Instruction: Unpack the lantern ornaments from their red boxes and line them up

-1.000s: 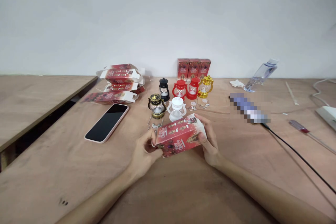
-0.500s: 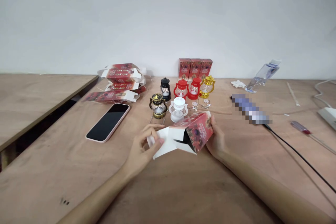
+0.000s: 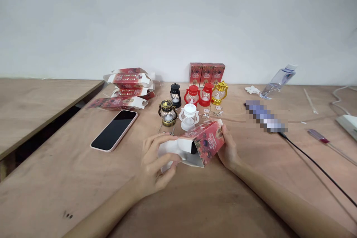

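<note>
A red printed cardboard box (image 3: pixel 211 140) lies tilted in front of me, its white-lined end facing left with the flaps out. My right hand (image 3: pixel 229 149) grips the box from its right side, fingers partly hidden behind it. At the flaps, my left hand (image 3: pixel 156 161) has bent fingers on both sides of the white card. Something dark shows inside the opening. Just behind the box stand a white mini lantern (image 3: pixel 190 118) and a bronze one (image 3: pixel 167 114). Farther back are a black lantern (image 3: pixel 175 96), two red lanterns (image 3: pixel 192 96) and a gold one (image 3: pixel 219 93).
Red boxes (image 3: pixel 206 74) stand by the wall; flattened, open boxes (image 3: pixel 129 85) are piled left. A phone (image 3: pixel 115 130) lies left. Rightward are a blurred-out device (image 3: pixel 263 115) on a black cable, a tilted bottle (image 3: pixel 279 81) and a screwdriver (image 3: pixel 318 136).
My left hand has shifted its fingers from pinching the end flap to reaching around the flaps at the opening. The flaps have bent, and the box has turned slightly in my right hand.
</note>
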Demonstrator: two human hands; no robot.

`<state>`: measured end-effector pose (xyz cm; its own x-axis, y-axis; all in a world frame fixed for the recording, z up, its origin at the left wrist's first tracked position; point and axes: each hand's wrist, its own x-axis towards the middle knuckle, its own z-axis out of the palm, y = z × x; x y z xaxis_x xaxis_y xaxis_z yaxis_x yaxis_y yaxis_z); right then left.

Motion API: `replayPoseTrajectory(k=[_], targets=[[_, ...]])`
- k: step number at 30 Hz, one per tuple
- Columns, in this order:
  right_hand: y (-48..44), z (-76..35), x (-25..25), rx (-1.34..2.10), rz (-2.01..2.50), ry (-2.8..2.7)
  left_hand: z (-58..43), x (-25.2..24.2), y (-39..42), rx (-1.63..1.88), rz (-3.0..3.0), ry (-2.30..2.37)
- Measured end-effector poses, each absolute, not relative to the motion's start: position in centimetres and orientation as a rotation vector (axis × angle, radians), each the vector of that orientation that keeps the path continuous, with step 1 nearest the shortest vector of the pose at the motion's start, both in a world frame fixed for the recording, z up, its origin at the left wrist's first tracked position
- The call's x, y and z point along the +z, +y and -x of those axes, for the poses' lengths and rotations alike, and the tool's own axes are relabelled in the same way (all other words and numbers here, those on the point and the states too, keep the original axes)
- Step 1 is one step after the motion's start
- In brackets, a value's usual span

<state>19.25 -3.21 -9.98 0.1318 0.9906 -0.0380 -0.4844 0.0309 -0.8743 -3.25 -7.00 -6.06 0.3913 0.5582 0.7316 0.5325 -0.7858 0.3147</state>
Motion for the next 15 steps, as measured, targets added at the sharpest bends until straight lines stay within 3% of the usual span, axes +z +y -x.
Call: replayPoseTrajectory(k=[4,15], targets=[[-3.2,-19.2,-10.2,1.292,0.87,-0.776,3.1,-5.9,-7.3,1.295,-2.513,0.992],[-4.1,-19.0,-10.6,1.121,0.786,-0.989,3.5,-6.6,-6.1,1.379,-2.437,1.517]])
